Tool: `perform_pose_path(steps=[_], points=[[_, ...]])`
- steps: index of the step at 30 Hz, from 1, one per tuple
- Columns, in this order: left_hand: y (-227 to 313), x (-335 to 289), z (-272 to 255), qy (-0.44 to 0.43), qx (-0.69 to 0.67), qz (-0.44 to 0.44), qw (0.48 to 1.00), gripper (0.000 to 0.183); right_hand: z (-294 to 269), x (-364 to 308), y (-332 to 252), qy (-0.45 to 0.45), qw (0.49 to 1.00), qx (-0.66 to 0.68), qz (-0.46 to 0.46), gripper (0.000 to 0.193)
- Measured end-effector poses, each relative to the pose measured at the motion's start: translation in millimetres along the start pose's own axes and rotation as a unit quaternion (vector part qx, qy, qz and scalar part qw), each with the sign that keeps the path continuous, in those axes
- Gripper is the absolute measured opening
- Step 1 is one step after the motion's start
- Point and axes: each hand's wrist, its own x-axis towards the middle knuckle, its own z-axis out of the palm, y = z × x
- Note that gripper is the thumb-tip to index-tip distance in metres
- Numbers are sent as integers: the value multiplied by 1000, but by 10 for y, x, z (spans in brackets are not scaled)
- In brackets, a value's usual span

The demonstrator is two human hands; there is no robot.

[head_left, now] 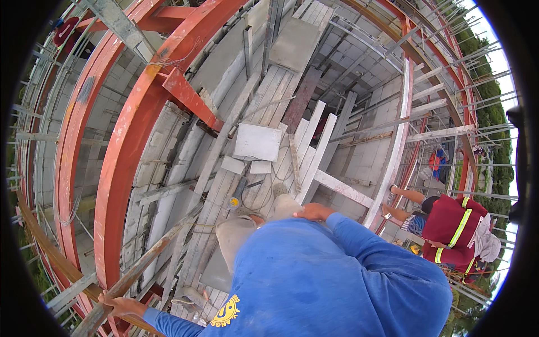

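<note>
At the lower left, my left hand [120,306] is wrapped round a weathered scaffold pole [154,255] that slants up to the right. My right hand [315,212] rests flat on my pale trouser leg [287,206], holding nothing I can see. On the planks [210,224] ahead of my legs lies a power tool with a yellow head [234,201], apparently an angle grinder, with a dark cord trailing from it. Just beyond it is a large pale block [257,141], with smaller block pieces [232,165] beside it.
Red steel beams [115,208] curve up on the left. A deep gap between grey block walls [373,106] lies ahead right, crossed by boards [343,188]. A co-worker in a maroon top [455,227] is on the right, near scaffold tubes. Another person [67,32] is at the far upper left.
</note>
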Motion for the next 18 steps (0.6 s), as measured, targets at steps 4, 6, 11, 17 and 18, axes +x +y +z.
perform_pose_path(steps=[4, 6, 11, 17, 18], points=[[-642, -1588, 32, -256, 145, -315, 903, 92, 35, 52, 52, -35, 996, 53, -60, 55], [-855, -2542, 56, -493, 195, -452, 717, 86, 17, -116, -101, -68, 991, 96, -69, 50], [-1091, -3741, 241, -857, 280, -64, 427, 57, 203, -811, -448, -164, 977, 111, -75, 46], [-883, -3426, 512, -916, 221, -234, 240, 38, 757, -331, -139, -291, 943, 152, -57, 44], [-741, -3369, 621, -912, 228, -287, 186, 35, 741, -228, -104, -314, 931, 185, -28, 44]])
